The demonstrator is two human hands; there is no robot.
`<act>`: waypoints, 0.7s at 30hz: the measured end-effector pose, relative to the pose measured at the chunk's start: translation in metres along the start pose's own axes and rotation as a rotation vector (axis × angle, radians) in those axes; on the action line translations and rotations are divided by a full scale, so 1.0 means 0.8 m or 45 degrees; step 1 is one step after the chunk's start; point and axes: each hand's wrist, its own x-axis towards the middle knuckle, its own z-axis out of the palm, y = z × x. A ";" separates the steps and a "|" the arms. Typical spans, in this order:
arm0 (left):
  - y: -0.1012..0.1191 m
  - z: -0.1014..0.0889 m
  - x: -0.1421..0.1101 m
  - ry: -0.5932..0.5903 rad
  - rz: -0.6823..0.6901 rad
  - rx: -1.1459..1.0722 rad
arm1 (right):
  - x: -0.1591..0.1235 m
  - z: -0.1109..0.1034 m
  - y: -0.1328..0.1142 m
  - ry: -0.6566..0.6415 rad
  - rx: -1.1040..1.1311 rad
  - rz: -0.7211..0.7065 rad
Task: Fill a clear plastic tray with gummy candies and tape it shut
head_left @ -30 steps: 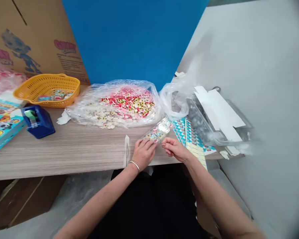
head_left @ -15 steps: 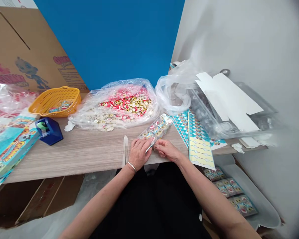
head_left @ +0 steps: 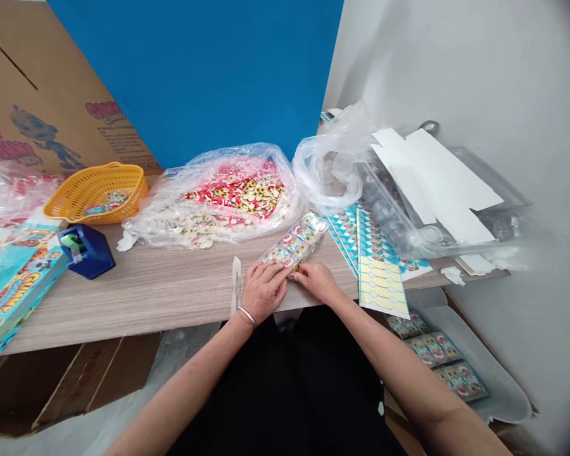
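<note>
A clear plastic blister pack of colourful candies lies slanted on the table in front of me. My left hand grips its near end, fingers lying over the top. At the near right edge of the pack, my right hand has its thumb and fingers pinched against the side; the fingertips are partly hidden. To the left of my left hand lies a narrow pale strip. Sheets of yellow and blue labels spread to the right of my right hand.
Behind the pack sits a clear bag of loose candies. Leftward stand a yellow basket, a blue tape dispenser and printed boxes. A plastic tray with white card is on the right. Filled packs lie in a lower bin.
A pale strip that stuck out between my hands no longer shows. My right fingers have moved in closer against the pack's side. The view has shifted slightly.
</note>
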 end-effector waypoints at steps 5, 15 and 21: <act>0.001 -0.002 0.000 -0.032 -0.012 -0.009 | -0.002 -0.002 -0.007 -0.051 -0.317 0.063; -0.006 -0.027 -0.036 0.010 -0.225 -0.067 | 0.016 -0.089 0.032 0.324 -0.200 0.126; -0.009 -0.012 -0.054 -0.074 -0.546 -0.233 | 0.109 -0.103 0.047 0.508 0.039 0.178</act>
